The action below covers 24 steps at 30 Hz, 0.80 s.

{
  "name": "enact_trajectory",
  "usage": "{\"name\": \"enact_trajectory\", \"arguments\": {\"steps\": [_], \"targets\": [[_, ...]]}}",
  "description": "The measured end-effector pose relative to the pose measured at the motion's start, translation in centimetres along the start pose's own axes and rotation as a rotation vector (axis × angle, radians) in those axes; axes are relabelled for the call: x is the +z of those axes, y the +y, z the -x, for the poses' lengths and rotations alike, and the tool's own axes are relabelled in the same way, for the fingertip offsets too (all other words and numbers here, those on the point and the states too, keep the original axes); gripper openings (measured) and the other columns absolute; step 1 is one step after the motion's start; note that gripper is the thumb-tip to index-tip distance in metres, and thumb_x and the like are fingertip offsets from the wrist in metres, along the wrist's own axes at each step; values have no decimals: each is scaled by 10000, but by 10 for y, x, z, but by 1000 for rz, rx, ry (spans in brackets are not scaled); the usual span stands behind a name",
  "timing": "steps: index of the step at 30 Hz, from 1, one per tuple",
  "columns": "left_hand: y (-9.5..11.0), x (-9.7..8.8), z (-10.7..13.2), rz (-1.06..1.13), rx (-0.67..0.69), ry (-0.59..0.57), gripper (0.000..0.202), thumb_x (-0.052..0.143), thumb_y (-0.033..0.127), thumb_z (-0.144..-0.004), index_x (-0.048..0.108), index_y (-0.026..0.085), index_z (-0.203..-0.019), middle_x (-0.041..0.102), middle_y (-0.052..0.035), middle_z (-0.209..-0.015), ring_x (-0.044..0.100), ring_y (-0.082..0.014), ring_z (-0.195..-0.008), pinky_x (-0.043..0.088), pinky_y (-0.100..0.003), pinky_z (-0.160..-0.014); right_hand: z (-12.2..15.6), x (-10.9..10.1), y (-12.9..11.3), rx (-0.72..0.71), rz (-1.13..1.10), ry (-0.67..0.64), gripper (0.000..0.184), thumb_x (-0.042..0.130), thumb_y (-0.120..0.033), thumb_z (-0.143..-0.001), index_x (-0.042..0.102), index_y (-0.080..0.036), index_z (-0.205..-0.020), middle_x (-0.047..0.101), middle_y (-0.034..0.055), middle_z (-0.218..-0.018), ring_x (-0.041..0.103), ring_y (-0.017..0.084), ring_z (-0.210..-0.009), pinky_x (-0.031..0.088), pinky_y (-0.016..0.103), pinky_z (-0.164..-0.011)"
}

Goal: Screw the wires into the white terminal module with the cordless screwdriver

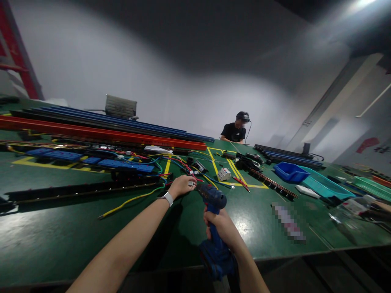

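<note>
My right hand (222, 225) is wrapped around the grip of a blue cordless drill (217, 197), whose front end points left and away from me. Just ahead of the drill's tip, my left hand (181, 186) pinches a small pale connector block (192, 183). Whether the tip touches the block I cannot tell. Red and other coloured wires (200, 180) run close beside these fingers. A yellow wire (130, 200) with a green stretch lies on the table left of my left hand. Beyond the drill sits a white circuit breaker (224, 174).
Blue socket modules (125, 165), black strips and orange-red rails (100, 131) stretch across the left of the green table (91, 248). Red-handled tool (241, 184), copper-coloured strip (271, 183), blue bin (291, 172) and teal tray (326, 184) lie right. Another person (234, 131) sits opposite.
</note>
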<state>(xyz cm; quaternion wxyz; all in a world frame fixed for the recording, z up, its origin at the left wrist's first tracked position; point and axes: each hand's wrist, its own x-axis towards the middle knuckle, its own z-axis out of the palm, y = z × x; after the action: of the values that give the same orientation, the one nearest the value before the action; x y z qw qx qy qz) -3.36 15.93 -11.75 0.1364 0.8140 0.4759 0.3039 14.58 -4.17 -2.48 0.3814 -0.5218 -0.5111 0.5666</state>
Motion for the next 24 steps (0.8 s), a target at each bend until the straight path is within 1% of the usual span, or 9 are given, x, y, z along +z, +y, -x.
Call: {"name": "enact_trajectory", "arguments": {"steps": [6, 12, 24], "targets": [[1, -2, 0, 18, -5, -13, 302, 672, 374, -786, 767, 287, -1059, 771, -29, -1009, 695, -194, -928, 505, -249, -816, 1, 1, 0, -2, -7, 14, 203, 615, -344, -710, 522, -194, -810, 526, -61, -602, 503, 92, -375, 330, 220, -402], [2, -2, 1, 14, -15, -15, 310, 680, 367, -777, 763, 300, -1068, 769, -21, -1018, 694, -196, -951, 502, -253, -831, 2, 1, -2, -6, 12, 9, 202, 605, -352, -702, 526, -196, -804, 524, -64, -596, 488, 92, -375, 345, 229, -410], [4, -4, 2, 20, -16, -18, 310, 693, 352, -769, 768, 284, -1062, 771, -28, -1024, 696, -204, -959, 509, -262, -859, 2, 2, -2, -17, -17, -1, 199, 606, -340, -711, 514, -198, -817, 532, -61, -603, 501, 100, -380, 340, 234, -414]]}}
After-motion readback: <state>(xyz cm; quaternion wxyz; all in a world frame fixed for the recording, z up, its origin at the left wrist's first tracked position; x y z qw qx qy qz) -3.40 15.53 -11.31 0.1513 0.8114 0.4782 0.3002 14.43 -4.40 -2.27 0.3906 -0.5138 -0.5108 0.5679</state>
